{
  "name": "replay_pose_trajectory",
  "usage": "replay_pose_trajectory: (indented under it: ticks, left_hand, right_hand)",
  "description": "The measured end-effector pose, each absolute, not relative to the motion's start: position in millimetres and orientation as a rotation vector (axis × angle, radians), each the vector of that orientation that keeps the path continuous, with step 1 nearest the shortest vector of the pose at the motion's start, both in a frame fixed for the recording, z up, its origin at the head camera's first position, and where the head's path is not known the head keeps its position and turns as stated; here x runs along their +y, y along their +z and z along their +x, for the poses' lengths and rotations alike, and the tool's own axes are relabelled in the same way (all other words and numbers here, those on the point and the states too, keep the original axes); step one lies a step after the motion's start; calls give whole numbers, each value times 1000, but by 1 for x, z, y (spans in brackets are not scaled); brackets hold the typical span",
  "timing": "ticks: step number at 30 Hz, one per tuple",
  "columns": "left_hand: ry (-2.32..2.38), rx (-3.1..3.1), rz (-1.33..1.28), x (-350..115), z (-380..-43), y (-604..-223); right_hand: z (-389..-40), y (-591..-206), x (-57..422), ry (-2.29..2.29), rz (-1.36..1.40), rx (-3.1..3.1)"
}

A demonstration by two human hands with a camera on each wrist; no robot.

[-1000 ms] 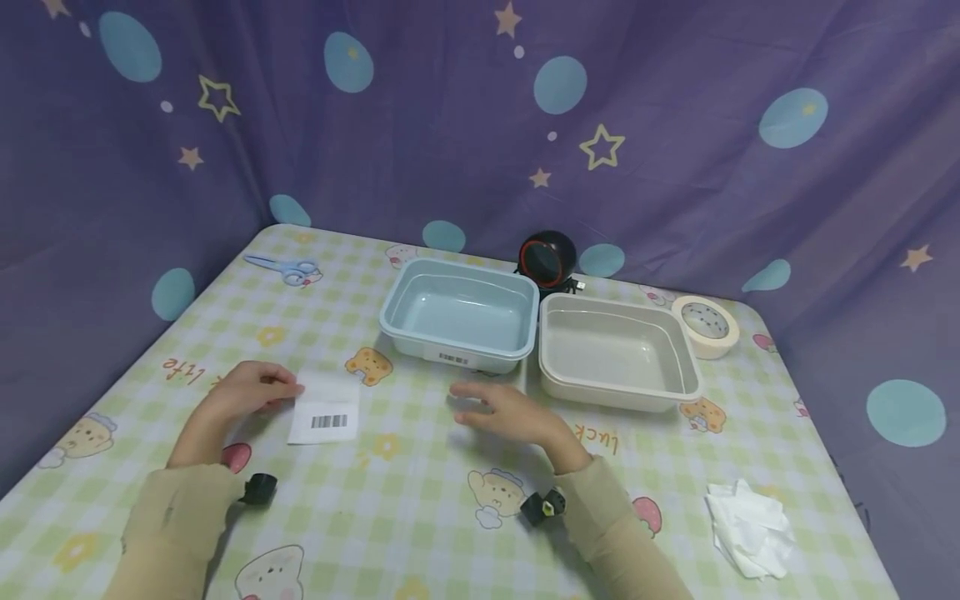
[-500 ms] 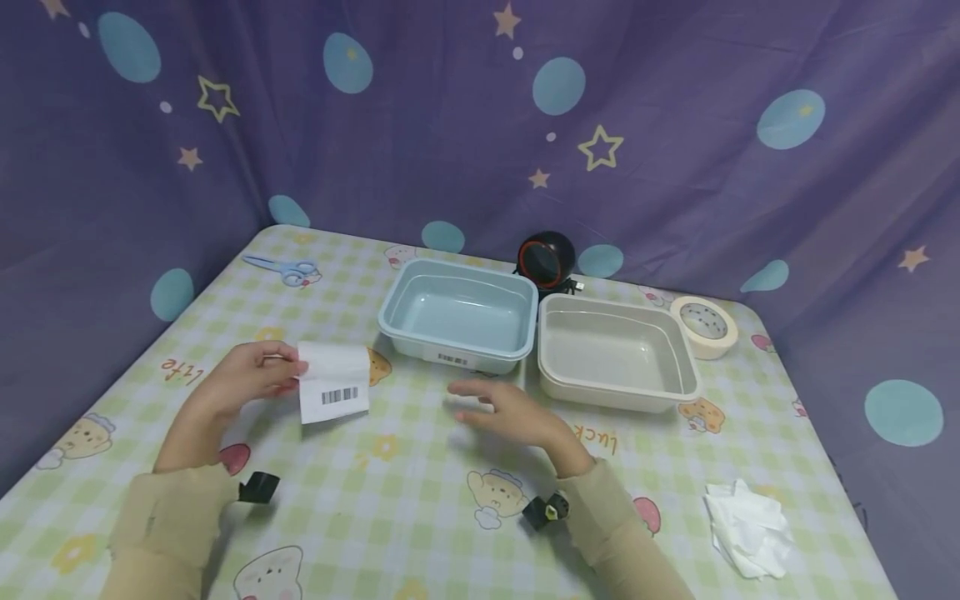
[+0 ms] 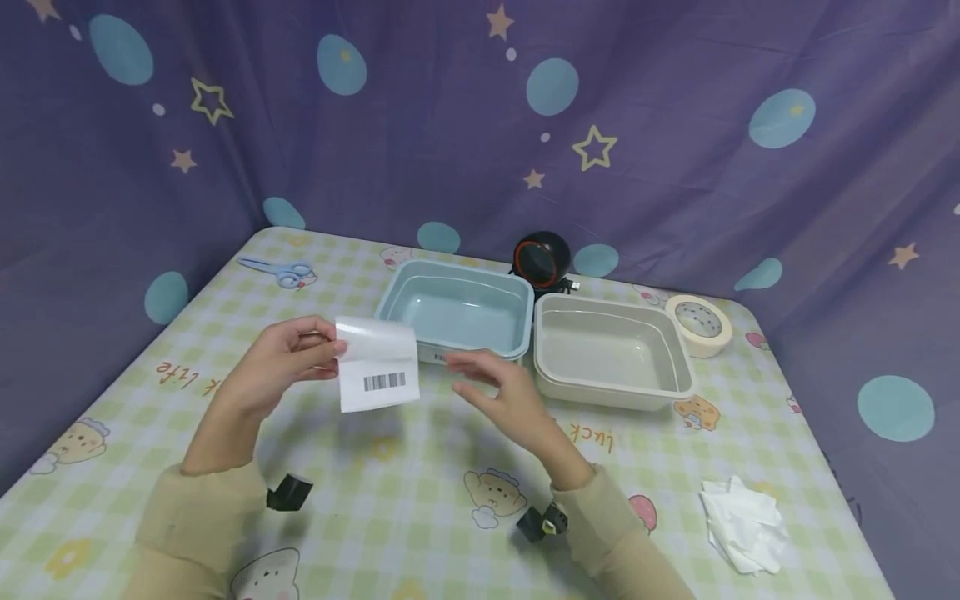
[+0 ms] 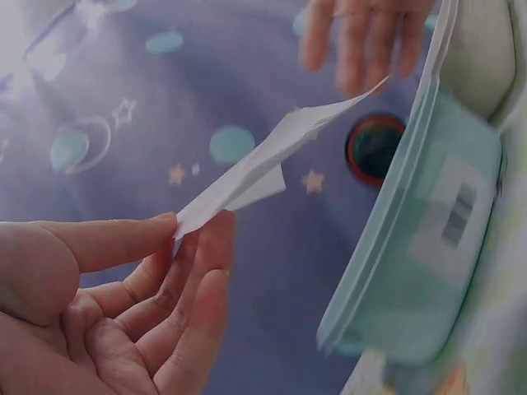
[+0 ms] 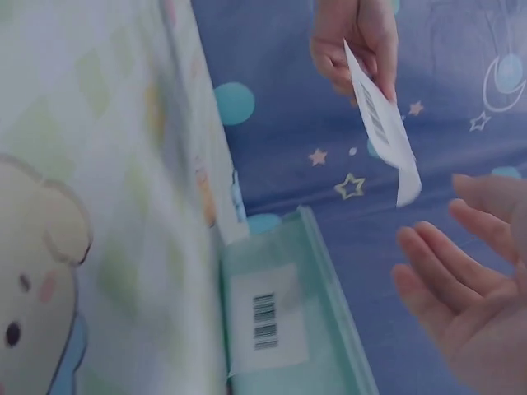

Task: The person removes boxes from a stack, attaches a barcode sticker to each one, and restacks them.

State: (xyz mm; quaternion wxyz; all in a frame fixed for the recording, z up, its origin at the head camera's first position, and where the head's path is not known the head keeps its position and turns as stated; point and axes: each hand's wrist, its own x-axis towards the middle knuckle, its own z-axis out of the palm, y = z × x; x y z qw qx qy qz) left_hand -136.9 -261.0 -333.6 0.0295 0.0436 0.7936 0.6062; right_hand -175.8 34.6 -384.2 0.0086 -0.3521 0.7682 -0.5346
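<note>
My left hand (image 3: 281,365) pinches a white paper slip (image 3: 378,364) by its left edge, between thumb and fingertips. A printed barcode faces up from the lower half, and the slip hangs above the table before the light-blue plastic basin (image 3: 468,321). In the left wrist view the slip (image 4: 263,156) appears folded over, with a loose flap underneath. My right hand (image 3: 512,406) hovers just right of the slip, fingers spread and apart from it, holding nothing. On the blue basin's front wall (image 5: 284,317) sits a barcode label, partly hidden in the head view.
Right of the blue basin stands a beige basin (image 3: 615,346). A tape roll (image 3: 717,333) lies beyond it, and a black round device (image 3: 542,260) stands behind the basins. Blue scissors (image 3: 281,271) lie back left; crumpled white tissue (image 3: 745,527) rests front right.
My left hand has lifted the slip off the table and carried it rightward, toward the blue basin and my right hand. The right hand has tilted slightly upward, staying about where it was.
</note>
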Motion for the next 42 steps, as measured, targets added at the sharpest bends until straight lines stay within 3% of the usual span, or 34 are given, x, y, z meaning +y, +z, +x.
replay_pose_trajectory:
  ticks: [9,18,42]
  left_hand:
    - [1953,2332,208,-220,-142,-328]
    - [2007,2304,207,-196,-145,-332]
    - [1918,2340,167,-177,-149,-346]
  right_hand:
    - [-168,-371,35,-1910,-1138,2420]
    - [-166,-372,36,-1984,-929,2448]
    - [-167,-377,41,-1943,-721,2621]
